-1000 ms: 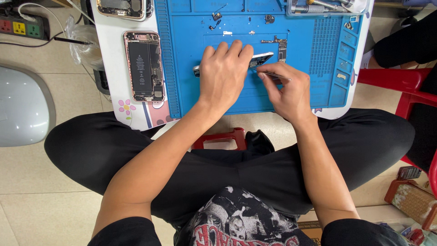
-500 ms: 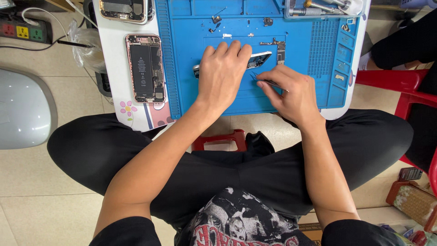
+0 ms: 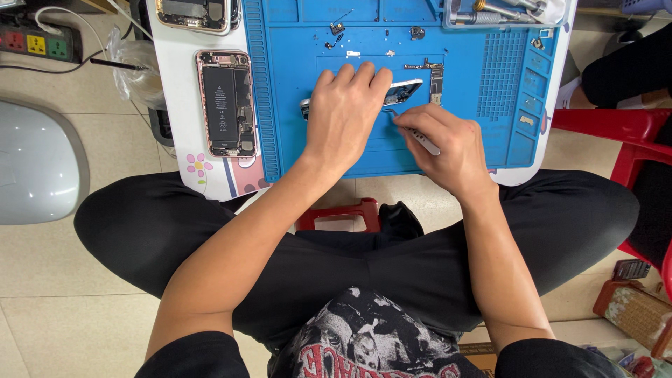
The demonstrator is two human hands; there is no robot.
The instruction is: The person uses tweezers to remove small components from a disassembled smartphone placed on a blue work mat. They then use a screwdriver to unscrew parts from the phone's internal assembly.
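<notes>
My left hand (image 3: 344, 112) lies flat on a small phone part (image 3: 402, 91) in the middle of the blue work mat (image 3: 462, 77), pressing it down and covering most of it. My right hand (image 3: 448, 143) grips thin metal tweezers (image 3: 420, 136), their tip touching the part's near edge just right of my left fingers. An opened phone body (image 3: 225, 103) with a black battery lies on the white table left of the mat.
Small screws and metal bits (image 3: 336, 31) lie at the mat's far edge. Tools (image 3: 490, 12) rest in a tray at the top right. A second opened phone (image 3: 192, 12), a power strip (image 3: 35, 43), a red stool (image 3: 339, 213) and a red chair (image 3: 630, 133) surround me.
Both hands stay on the part. The right hand has shifted slightly left with the tweezers, closer to my left fingers.
</notes>
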